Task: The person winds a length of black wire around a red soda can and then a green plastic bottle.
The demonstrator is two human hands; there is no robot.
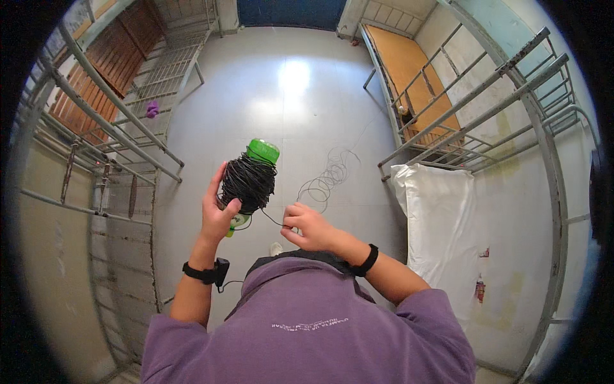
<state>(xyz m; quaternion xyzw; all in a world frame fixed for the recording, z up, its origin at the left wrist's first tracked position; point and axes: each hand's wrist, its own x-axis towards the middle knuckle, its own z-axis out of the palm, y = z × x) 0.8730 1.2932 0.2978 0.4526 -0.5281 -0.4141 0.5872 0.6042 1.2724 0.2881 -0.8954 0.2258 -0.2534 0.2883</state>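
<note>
My left hand (220, 208) grips a green plastic bottle (263, 151) with a thick bundle of black cord (248, 184) wound round its middle. The bottle is tilted, and its two green ends stick out beyond the winding. To the right, my right hand (310, 226) is closed in a pinch on a strand of the same cord, which runs taut from the winding to my fingers. Beyond that hand, a loose run of cord coils (326, 179) trails away over the floor.
Metal bunk bed frames stand on both sides; the left one (137, 96) has wooden slats, the right one (416, 77) an orange-brown board. White sheeting (441, 217) hangs at the right bunk's near end. A purple item (152, 109) is on the left frame. A dark blue door (288, 13) is at the far end.
</note>
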